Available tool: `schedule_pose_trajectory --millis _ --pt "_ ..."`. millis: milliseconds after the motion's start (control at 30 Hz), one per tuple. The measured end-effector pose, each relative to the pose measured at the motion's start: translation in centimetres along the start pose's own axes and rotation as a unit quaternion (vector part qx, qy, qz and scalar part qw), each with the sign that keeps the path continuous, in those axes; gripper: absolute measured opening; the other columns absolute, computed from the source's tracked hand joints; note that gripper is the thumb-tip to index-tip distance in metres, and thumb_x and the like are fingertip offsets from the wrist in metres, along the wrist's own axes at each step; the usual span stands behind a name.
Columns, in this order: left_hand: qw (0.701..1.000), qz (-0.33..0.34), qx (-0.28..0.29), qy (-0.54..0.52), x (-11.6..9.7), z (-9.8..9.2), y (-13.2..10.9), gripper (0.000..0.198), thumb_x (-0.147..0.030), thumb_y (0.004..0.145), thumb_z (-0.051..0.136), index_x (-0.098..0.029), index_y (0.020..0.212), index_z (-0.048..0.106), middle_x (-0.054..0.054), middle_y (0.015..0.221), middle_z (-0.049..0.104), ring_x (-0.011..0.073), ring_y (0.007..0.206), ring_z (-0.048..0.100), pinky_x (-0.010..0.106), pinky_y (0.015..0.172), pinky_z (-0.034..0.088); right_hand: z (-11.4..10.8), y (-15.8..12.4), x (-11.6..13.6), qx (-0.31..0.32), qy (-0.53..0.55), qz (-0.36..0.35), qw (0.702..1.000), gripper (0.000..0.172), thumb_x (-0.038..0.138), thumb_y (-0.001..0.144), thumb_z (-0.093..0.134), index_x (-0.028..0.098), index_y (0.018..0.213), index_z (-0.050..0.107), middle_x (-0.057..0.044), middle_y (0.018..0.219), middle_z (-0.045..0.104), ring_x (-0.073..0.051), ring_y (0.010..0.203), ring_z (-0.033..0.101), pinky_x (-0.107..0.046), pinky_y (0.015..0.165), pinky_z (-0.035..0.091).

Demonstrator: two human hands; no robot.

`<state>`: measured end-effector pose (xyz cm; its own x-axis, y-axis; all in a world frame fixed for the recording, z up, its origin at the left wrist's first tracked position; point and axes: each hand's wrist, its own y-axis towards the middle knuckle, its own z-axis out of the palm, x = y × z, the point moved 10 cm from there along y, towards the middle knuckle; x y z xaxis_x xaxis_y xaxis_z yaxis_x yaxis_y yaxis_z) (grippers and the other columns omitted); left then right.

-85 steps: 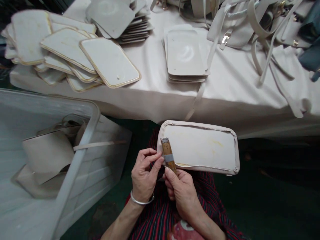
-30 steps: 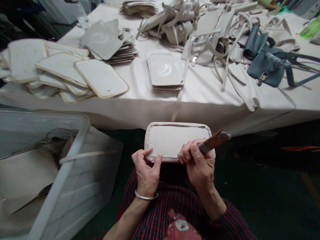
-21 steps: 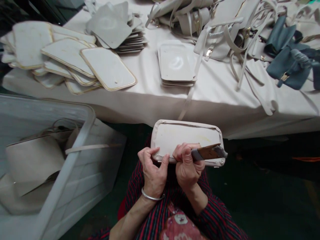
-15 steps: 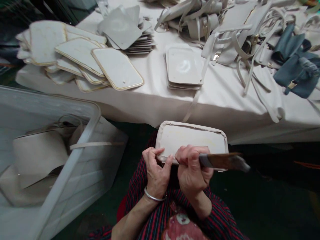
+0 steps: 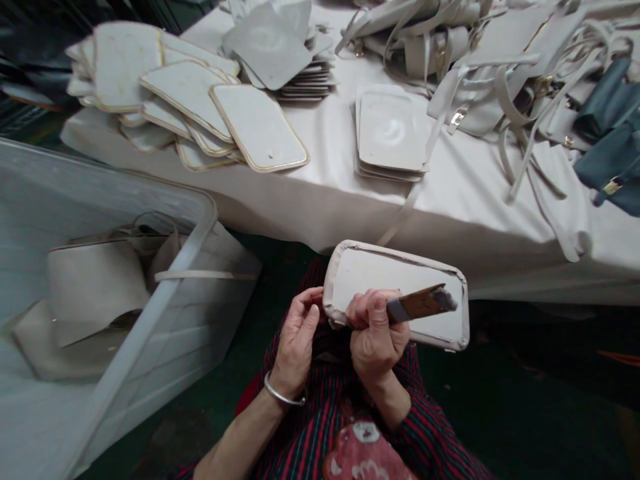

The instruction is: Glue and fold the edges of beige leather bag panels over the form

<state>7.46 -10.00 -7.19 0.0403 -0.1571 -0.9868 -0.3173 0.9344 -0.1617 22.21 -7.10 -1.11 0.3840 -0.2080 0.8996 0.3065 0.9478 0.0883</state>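
A beige rounded-rectangular bag panel (image 5: pixel 400 280) with a folded rim rests over my lap. My right hand (image 5: pixel 375 337) is closed round a brown wooden-handled brush (image 5: pixel 420 303) with grey tape on it, and its fingers also press the panel's near edge. The brush lies across the panel and points right. My left hand (image 5: pixel 297 340) sits at the panel's left corner, fingers curled against the edge; whether it grips the panel is unclear. A silver bangle circles my left wrist.
A cloth-covered table (image 5: pixel 320 200) carries fanned glue-edged panels (image 5: pixel 200 113), a grey stack (image 5: pixel 280 47), a small stack (image 5: pixel 390 133), beige bags with straps (image 5: pixel 475 73) and blue bags (image 5: pixel 610 133). A clear plastic bin (image 5: pixel 150 320) with beige pieces stands at my left.
The brush went from upright between both hands to lying across the panel in my right fist. The panel has tilted slightly, and my left hand slid from its near edge to the left corner.
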Motion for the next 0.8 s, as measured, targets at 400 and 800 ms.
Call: schedule_pose_trajectory --millis 400,800 --pt "0.997 0.031 0.020 0.069 -0.7 1.4 1.2 0.033 -0.025 0.088 0.054 -0.023 0.121 0.052 0.004 0.101 0.055 0.0156 0.090 0.055 0.030 0.083 0.048 1.0 -0.6 -0.5 0.033 -0.070 -0.056 0.995 0.016 0.024 0.097 0.047 0.022 0.081 0.049 0.004 0.063 0.038 -0.012 0.057 0.044 -0.029 0.056 0.037" --pt "0.946 0.216 0.042 0.236 -4.1 1.7 2.0 0.018 -0.020 0.087 0.058 -0.023 0.102 0.067 0.009 0.116 0.051 0.0210 0.111 0.054 0.036 0.095 0.048 1.6 4.8 -1.8 0.061 0.039 0.192 0.979 0.033 0.034 0.093 0.053 0.021 0.067 0.037 0.007 0.055 0.031 -0.008 0.046 0.031 -0.023 0.045 0.027"
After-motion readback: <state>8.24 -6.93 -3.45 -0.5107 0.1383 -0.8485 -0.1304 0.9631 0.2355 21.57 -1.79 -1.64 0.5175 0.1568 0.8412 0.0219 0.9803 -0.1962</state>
